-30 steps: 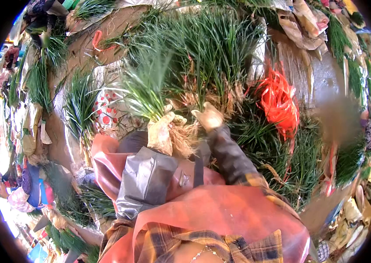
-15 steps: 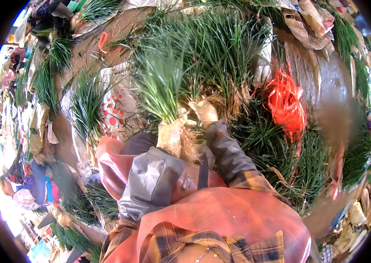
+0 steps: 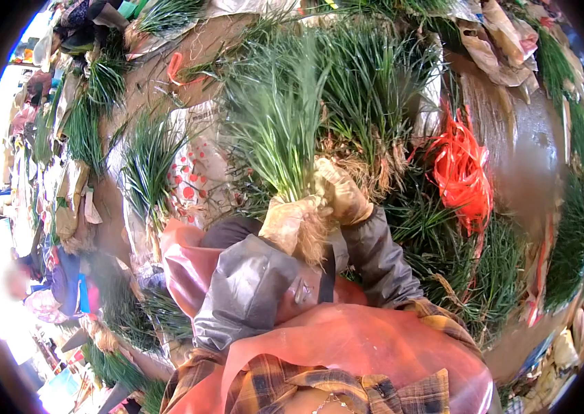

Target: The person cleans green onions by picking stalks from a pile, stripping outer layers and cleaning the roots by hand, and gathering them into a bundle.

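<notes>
A bunch of long grass-like green plants (image 3: 281,141) stands upright in my left hand (image 3: 288,219), which is gloved and closed around the pale lower stems. Its tan roots (image 3: 314,238) hang out below and to the right of that hand. My right hand (image 3: 341,193), gloved too, is pressed against the right side of the stems with its fingers curled in. What exactly lies between those fingers is partly hidden. Just beyond the hands lies a large pile of the same plants (image 3: 374,90), roots towards me.
A tangle of red plastic twine (image 3: 463,172) lies on more plants (image 3: 471,269) at the right. To the left are a smaller bunch (image 3: 147,165) and a white sack with red dots (image 3: 195,172). A red apron (image 3: 354,341) covers my lap. People and belongings show at the far left.
My right hand has come from beside the pile's roots, leftward and towards me, to the held bunch, and its fingers have curled. My left hand keeps its hold, the bunch slightly farther right in view.
</notes>
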A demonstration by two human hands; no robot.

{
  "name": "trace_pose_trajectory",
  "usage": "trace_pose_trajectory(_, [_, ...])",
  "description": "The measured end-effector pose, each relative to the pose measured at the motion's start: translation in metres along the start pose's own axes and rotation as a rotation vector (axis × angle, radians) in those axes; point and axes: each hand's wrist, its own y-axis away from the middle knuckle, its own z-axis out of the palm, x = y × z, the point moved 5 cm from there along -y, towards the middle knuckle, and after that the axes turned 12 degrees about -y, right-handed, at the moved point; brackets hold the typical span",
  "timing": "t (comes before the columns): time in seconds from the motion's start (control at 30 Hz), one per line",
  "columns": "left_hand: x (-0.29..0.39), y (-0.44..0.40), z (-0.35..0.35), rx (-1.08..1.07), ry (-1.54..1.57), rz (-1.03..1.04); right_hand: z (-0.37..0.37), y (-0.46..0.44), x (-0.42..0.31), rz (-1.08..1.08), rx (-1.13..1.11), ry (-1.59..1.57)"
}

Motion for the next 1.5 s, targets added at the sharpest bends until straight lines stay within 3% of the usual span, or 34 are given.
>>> trace_pose_trajectory(0.1, [-0.002,0.003,0.005,-0.14,0.011,-0.024,-0.002,-0.005,-0.01,-0.051,0.04,0.029])
trace_pose_trajectory(0.17, [-0.006,0.001,-0.006,-0.121,-0.007,-0.033,-0.013,-0.01,-0.007,0.024,0.247,0.198])
trace_pose_trajectory(0.27, [-0.015,-0.004,-0.015,-0.031,0.054,-0.074,-0.148,-0.041,0.039,-0.41,0.534,0.323])
trace_pose_trajectory(0.37, [-0.008,0.003,-0.01,-0.125,-0.021,0.031,-0.203,-0.04,0.037,-0.216,0.807,0.18])
trace_pose_trajectory(0.43, [-0.007,-0.001,-0.013,-0.095,-0.092,0.04,-0.231,-0.031,0.047,0.136,0.566,0.468])
trace_pose_trajectory(0.53, [-0.014,-0.006,-0.014,-0.063,-0.069,0.017,-0.079,0.011,-0.006,0.082,0.204,0.747])
trace_pose_trajectory(0.57, [-0.019,-0.01,-0.012,-0.1,-0.067,-0.001,-0.034,0.016,-0.03,-0.034,0.096,0.722])
trace_pose_trajectory(0.63, [-0.028,-0.02,-0.022,-0.041,-0.152,0.006,0.006,0.012,-0.057,-0.243,0.373,0.998])
trace_pose_trajectory(0.67, [-0.032,-0.023,-0.023,-0.023,-0.156,0.009,0.035,0.01,-0.071,-0.364,0.366,1.307])
trace_pose_trajectory(0.7, [-0.034,-0.022,-0.024,-0.002,-0.161,0.01,0.044,0.002,-0.07,-0.212,0.34,1.281])
trace_pose_trajectory(0.77, [-0.034,-0.02,-0.026,0.034,-0.165,0.01,0.057,-0.014,-0.061,-0.224,0.041,1.024])
trace_pose_trajectory(0.8, [-0.033,-0.021,-0.028,0.07,-0.164,0.014,0.047,-0.014,-0.056,0.097,0.119,0.993])
trace_pose_trajectory(0.9, [-0.013,-0.004,-0.015,0.133,-0.18,0.045,0.047,-0.014,-0.048,-0.035,-0.035,0.9])
trace_pose_trajectory(0.97, [-0.008,-0.002,-0.011,0.121,-0.192,-0.017,0.034,-0.014,-0.041,-0.408,0.131,1.303])
trace_pose_trajectory(1.03, [-0.005,-0.005,-0.007,0.034,-0.136,-0.059,0.034,-0.004,-0.04,-0.528,0.313,1.385])
trace_pose_trajectory(1.1, [-0.01,-0.008,-0.009,0.02,-0.138,-0.126,0.035,-0.001,-0.04,-0.41,0.486,1.033])
trace_pose_trajectory(1.13, [-0.015,-0.008,-0.008,-0.029,-0.085,-0.042,0.017,0.0,-0.052,-0.361,0.741,0.937])
trace_pose_trajectory(1.17, [-0.024,-0.009,-0.013,-0.028,-0.059,-0.02,-0.022,-0.007,-0.061,-0.354,0.868,1.192])
trace_pose_trajectory(1.2, [-0.023,-0.013,-0.025,-0.058,-0.127,-0.008,-0.068,-0.019,-0.061,-0.269,0.919,1.717])
trace_pose_trajectory(1.23, [-0.019,-0.016,-0.034,-0.093,-0.2,0.006,-0.1,-0.023,-0.056,-0.142,0.875,2.041])
trace_pose_trajectory(1.27, [-0.003,-0.003,-0.026,0.077,-0.167,0.155,-0.119,-0.023,-0.044,-0.048,0.747,2.207])
trace_pose_trajectory(1.3, [-0.011,-0.015,-0.041,0.175,-0.017,0.325,-0.118,-0.01,-0.024,0.121,0.401,2.285])
trace_pose_trajectory(1.37, [0.0,-0.012,-0.043,0.321,0.213,0.358,-0.099,0.029,0.017,0.419,-0.336,2.162])
trace_pose_trajectory(1.43, [0.004,-0.009,-0.028,0.35,0.403,0.232,-0.072,0.043,-0.028,0.399,0.298,1.867])
trace_pose_trajectory(1.5, [-0.001,-0.008,-0.027,0.302,0.293,0.197,-0.069,0.029,-0.078,0.176,0.719,1.669])
